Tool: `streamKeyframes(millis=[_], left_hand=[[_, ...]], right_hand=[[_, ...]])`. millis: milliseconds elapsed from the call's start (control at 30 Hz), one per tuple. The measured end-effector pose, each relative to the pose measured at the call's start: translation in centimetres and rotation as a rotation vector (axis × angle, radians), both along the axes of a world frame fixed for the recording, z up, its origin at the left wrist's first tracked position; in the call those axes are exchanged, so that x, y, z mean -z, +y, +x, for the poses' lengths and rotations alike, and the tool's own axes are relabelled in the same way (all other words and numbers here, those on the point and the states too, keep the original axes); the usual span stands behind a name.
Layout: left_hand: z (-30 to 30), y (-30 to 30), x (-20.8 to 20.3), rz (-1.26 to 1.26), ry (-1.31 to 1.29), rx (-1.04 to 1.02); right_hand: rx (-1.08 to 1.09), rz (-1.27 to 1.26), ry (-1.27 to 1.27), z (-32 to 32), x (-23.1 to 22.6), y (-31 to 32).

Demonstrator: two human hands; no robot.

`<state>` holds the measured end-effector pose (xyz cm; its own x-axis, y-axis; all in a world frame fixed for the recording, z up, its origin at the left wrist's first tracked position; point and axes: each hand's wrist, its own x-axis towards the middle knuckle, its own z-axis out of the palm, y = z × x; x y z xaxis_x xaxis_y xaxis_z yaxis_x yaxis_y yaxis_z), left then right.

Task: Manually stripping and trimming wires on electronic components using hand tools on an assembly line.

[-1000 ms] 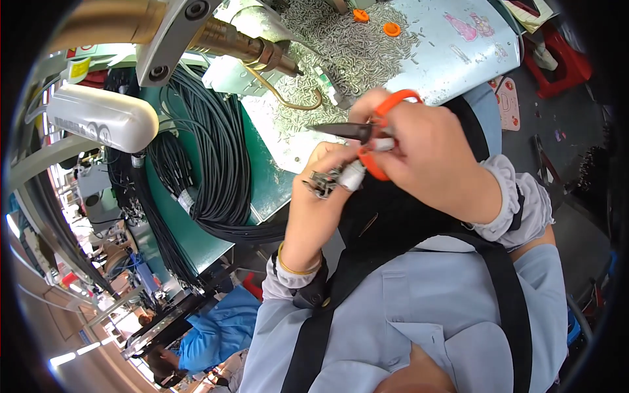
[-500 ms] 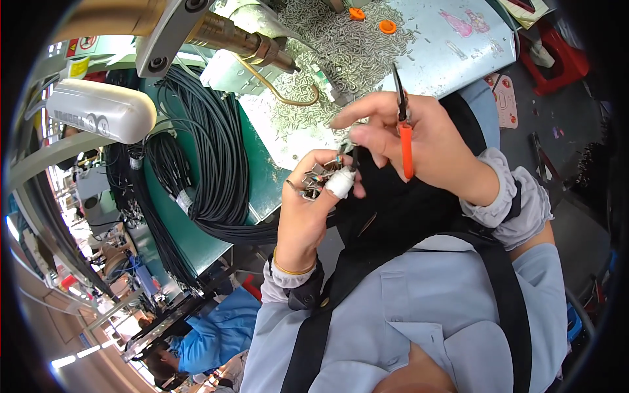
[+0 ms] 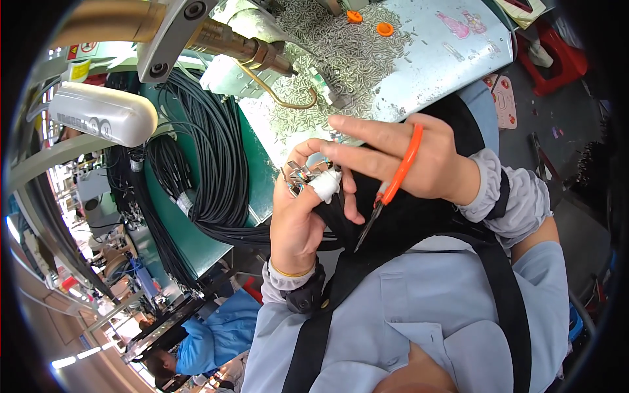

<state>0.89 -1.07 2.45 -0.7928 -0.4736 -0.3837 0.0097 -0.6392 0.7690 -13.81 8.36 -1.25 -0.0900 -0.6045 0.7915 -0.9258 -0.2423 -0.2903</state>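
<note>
My left hand is closed round a bunch of small metal terminals, with bits of coloured wire among them. White tape wraps its thumb. My right hand reaches over from the right, its index and middle fingers stretched out to the left fingertips and the terminals. Tucked in the right hand is an orange-handled tool with slim pointed jaws, apparently small pliers, pointing down toward my lap. Whether the right fingertips pinch a terminal is hidden. Both hands are above the black apron.
A pile of small metal pieces covers much of the pale worktop, with two orange rings on it. A machine head overhangs at upper left. Coiled black cables lie on the green table. Another person in blue sits at lower left.
My right hand has moved left to the left fingertips, its fingers straightening. The tool in it has swung from pointing up to pointing down. My left hand has shifted slightly left.
</note>
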Motion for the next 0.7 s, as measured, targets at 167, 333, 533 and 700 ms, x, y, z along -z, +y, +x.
streamKeyframes(millis=[167,333,533,700], left_hand=[[0.7,-0.7,0.5,0.322,0.112,0.017],[0.4,-0.1,0.1,0.052,-0.068,-0.028],[0.3,0.3,0.4,-0.018,-0.146,-0.045],[0.6,1.5,1.0,-0.086,-0.039,-0.063]], right_hand=[[-0.042,0.011,-0.018,-0.2,0.8,0.5],[-0.297,0.190,-0.510,-0.4,0.9,0.4],[-0.226,0.096,-0.420,0.2,1.6,0.2],[-0.158,0.151,-0.469,0.8,1.2,0.5]])
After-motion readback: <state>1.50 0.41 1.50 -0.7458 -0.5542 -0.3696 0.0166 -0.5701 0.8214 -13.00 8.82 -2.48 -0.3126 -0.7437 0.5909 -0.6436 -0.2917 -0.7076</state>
